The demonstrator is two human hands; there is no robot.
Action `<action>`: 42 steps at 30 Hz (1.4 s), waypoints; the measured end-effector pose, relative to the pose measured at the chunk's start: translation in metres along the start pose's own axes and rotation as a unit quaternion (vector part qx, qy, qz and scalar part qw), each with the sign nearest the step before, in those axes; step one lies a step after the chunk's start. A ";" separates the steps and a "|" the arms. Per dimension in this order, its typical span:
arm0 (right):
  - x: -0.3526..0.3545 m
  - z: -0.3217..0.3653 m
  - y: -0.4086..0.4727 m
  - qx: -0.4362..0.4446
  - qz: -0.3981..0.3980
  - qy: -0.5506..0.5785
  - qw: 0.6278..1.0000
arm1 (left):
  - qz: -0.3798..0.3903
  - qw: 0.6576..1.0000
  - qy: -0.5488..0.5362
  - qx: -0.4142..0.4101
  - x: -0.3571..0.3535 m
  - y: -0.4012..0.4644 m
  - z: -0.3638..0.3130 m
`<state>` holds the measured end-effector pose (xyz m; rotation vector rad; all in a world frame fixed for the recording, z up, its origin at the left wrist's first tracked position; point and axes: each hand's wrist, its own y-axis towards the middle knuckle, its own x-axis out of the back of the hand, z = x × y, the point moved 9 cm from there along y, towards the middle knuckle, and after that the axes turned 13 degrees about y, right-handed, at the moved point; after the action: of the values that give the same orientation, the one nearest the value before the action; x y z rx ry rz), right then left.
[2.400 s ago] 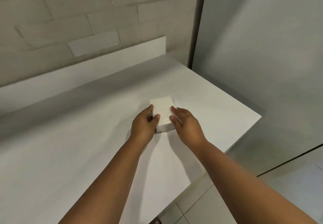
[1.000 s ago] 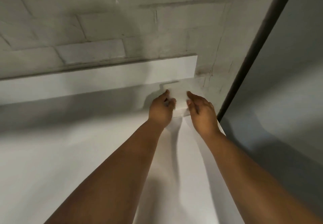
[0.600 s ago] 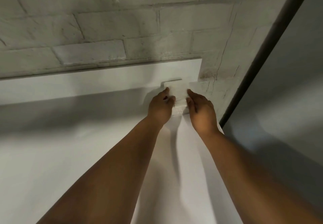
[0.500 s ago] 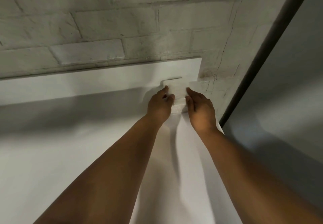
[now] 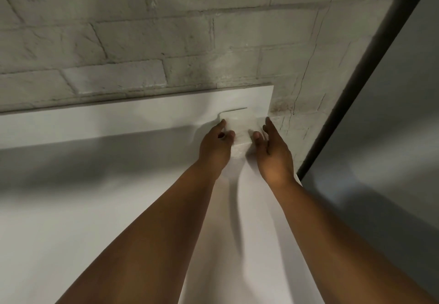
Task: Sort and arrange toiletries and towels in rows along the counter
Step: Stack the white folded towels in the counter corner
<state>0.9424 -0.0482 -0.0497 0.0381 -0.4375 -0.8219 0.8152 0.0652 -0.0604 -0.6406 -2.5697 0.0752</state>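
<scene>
One folded white towel [image 5: 240, 124] sits at the far right corner of the surface [image 5: 71, 208], its back edge against or just short of the low white upstand [image 5: 118, 118] along the far edge; can't tell which, white on white.

Left hand [image 5: 215, 149] holds the towel's left side: thumb on top, fingers curled round the edge. Right hand [image 5: 273, 154] lies flat along the towel's right side, fingers straight, thumb touching the near edge, gripping nothing.

Progress, as I judge it: early. Towel no. 1 is as good as placed and only being squared up. No row yet, and no toiletries in view, so nearly all sorting is left.

Count: towels 1, toiletries 0, hands 2. Brick wall [image 5: 166, 30] behind, dark post [image 5: 356, 90] to the right.
</scene>
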 end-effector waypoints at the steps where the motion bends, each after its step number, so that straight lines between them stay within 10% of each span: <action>1: 0.003 -0.002 -0.002 -0.017 -0.010 0.034 0.999 | 0.000 1.000 -0.008 0.005 -0.001 -0.001 0.001; 37: 0.024 -0.010 -0.019 -0.011 -0.118 0.050 0.992 | -0.009 0.999 -0.011 0.038 0.028 -0.038 0.024; 42: 0.018 0.026 -0.061 0.092 -0.119 -0.015 0.988 | -0.007 0.999 -0.038 0.017 0.051 -0.065 0.041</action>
<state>0.9004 -0.0990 -0.0319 0.2527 -0.5437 -1.0164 0.7286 0.0331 -0.0634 -0.6191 -2.6401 0.1420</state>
